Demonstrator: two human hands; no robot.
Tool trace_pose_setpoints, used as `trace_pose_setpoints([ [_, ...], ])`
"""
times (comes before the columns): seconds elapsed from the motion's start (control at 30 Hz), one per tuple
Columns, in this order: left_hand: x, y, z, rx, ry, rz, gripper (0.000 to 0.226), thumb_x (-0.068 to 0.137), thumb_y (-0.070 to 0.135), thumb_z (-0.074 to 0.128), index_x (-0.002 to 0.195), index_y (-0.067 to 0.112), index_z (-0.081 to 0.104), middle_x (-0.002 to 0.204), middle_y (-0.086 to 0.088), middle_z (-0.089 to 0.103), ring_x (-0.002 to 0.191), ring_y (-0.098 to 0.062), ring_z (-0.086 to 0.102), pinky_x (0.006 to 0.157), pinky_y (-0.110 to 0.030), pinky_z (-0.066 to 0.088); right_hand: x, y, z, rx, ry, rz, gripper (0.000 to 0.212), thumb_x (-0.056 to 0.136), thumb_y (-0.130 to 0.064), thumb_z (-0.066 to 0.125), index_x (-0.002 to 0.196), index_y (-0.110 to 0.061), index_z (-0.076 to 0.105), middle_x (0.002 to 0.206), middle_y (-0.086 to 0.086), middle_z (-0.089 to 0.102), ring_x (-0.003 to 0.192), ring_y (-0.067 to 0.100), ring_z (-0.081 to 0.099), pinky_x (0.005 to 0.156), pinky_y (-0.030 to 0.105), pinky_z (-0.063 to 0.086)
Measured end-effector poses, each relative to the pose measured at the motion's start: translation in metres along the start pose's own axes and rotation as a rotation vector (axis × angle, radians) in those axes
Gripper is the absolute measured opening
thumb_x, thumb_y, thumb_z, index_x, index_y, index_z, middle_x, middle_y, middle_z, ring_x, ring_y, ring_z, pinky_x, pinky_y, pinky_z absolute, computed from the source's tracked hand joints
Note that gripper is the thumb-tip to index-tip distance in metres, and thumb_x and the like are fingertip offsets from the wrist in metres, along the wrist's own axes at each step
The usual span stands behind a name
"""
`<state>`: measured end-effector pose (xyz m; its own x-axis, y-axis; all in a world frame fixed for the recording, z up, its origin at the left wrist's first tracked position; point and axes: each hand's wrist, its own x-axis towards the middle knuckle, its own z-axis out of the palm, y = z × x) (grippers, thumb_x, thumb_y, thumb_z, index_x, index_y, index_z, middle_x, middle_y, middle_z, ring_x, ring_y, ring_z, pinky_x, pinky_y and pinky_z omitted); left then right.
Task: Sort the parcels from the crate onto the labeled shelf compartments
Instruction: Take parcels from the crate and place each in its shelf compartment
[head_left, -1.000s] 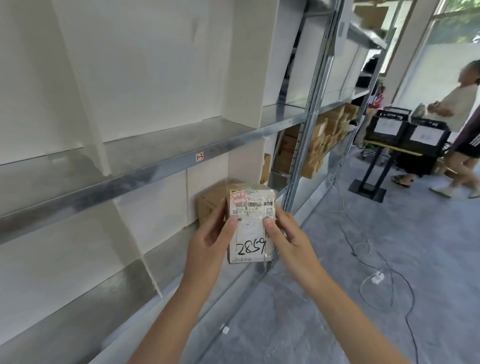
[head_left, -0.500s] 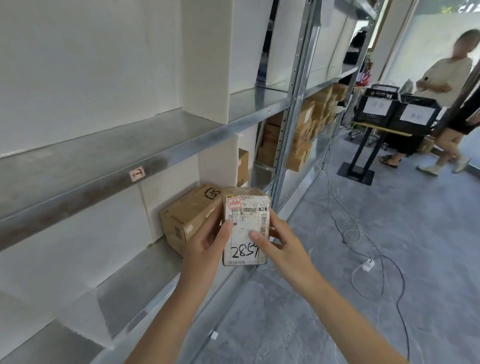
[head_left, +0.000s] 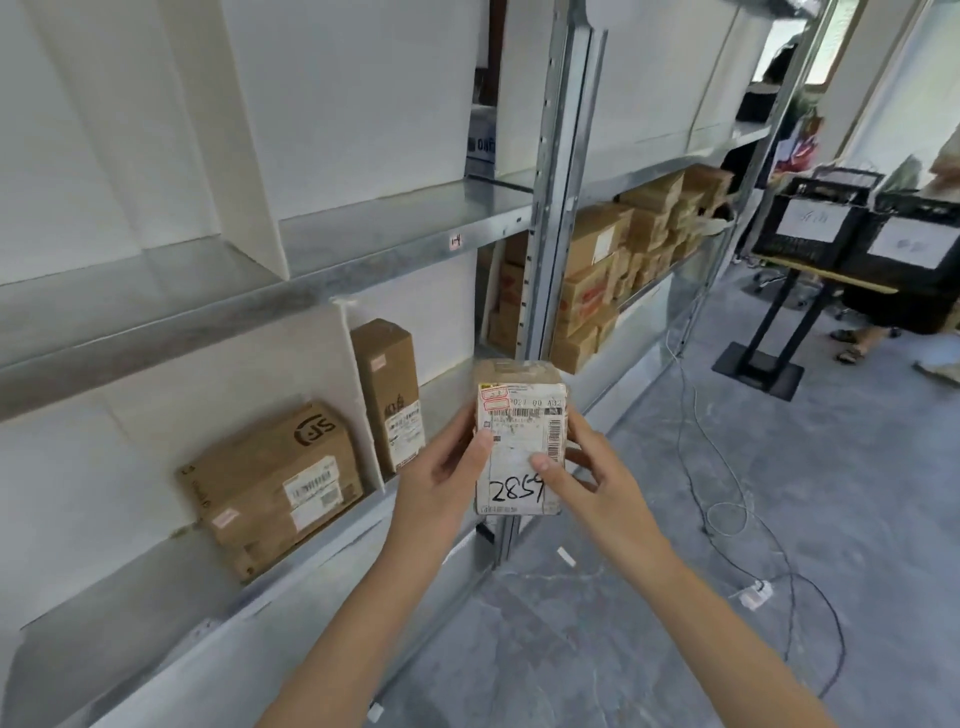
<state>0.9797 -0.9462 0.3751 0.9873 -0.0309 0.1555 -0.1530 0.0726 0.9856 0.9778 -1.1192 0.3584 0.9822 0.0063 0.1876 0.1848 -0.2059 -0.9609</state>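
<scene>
A small brown parcel (head_left: 519, 410) with a white shipping label and handwritten "2859" is held upright in front of the metal shelf (head_left: 395, 249). My left hand (head_left: 441, 478) grips its left side, thumb on the label. My right hand (head_left: 587, 478) grips its right side, thumb pressed on the label's middle. The parcel hangs in the air just outside the lower shelf level, near the grey upright post (head_left: 556, 208). A small label tag (head_left: 456, 241) sits on the shelf's front edge above it.
A large SF carton (head_left: 270, 483) and a tall narrow box (head_left: 387, 395) stand in lower compartments split by a white divider (head_left: 358, 395). Several cartons (head_left: 613, 270) fill the bay beyond. Black crates (head_left: 852, 228) rest on a stand at right. Cables (head_left: 727, 493) trail over the floor.
The view has shifted right along the shelf: the SF carton slid left and the tall narrow box came into sight. Both hands keep the same hold on the parcel.
</scene>
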Motion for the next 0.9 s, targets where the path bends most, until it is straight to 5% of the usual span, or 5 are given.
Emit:
trace_pose_setpoints([
  [0.17, 0.021, -0.011, 0.027, -0.002, 0.067, -0.005, 0.044, 0.098, 0.022, 0.057, 0.14, 0.035, 0.051, 0.122, 0.024, 0.065, 0.111, 0.01, 0.06, 0.081, -0.007, 0.048, 0.034, 0.017, -0.026, 0.009, -0.091, -0.019, 0.069, 0.091, -0.034, 0.065, 0.149, -0.05, 0.031, 0.136, -0.005, 0.051, 0.121, -0.004, 0.053, 0.098, 0.011, 0.046],
  [0.3, 0.038, -0.021, 0.037, 0.015, 0.116, -0.014, 0.045, 0.098, 0.022, 0.057, 0.141, 0.033, 0.051, 0.113, 0.032, 0.065, 0.104, 0.015, 0.061, 0.075, -0.005, 0.048, 0.057, 0.033, -0.03, -0.015, -0.145, 0.0, 0.069, 0.091, -0.041, 0.064, 0.149, -0.053, 0.028, 0.138, -0.007, 0.053, 0.126, 0.0, 0.052, 0.093, 0.012, 0.049],
  [0.53, 0.086, -0.047, 0.048, 0.029, 0.104, 0.019, 0.059, 0.095, 0.012, 0.063, 0.147, 0.029, 0.043, 0.133, 0.014, 0.062, 0.12, 0.003, 0.058, 0.088, -0.011, 0.05, 0.115, 0.048, -0.039, -0.028, -0.189, 0.016, 0.086, 0.082, -0.026, 0.079, 0.149, -0.048, 0.03, 0.139, -0.012, 0.051, 0.125, 0.001, 0.051, 0.099, 0.027, 0.052],
  [0.73, 0.147, -0.076, 0.049, -0.002, 0.196, -0.023, 0.065, 0.09, 0.014, 0.07, 0.148, 0.029, 0.043, 0.133, 0.012, 0.063, 0.122, -0.004, 0.059, 0.1, -0.033, 0.053, 0.184, 0.06, -0.037, -0.116, -0.192, 0.059, 0.056, 0.08, -0.028, 0.08, 0.129, -0.032, 0.053, 0.126, -0.011, 0.057, 0.119, 0.007, 0.057, 0.094, 0.022, 0.053],
  [0.9, 0.189, -0.095, 0.042, 0.032, 0.25, -0.047, 0.057, 0.092, 0.02, 0.069, 0.144, 0.031, 0.048, 0.128, 0.016, 0.065, 0.116, 0.001, 0.061, 0.089, -0.019, 0.055, 0.242, 0.081, -0.026, -0.181, -0.28, 0.039, 0.055, 0.082, -0.025, 0.079, 0.132, -0.022, 0.056, 0.122, -0.004, 0.055, 0.113, 0.004, 0.058, 0.097, 0.024, 0.053],
])
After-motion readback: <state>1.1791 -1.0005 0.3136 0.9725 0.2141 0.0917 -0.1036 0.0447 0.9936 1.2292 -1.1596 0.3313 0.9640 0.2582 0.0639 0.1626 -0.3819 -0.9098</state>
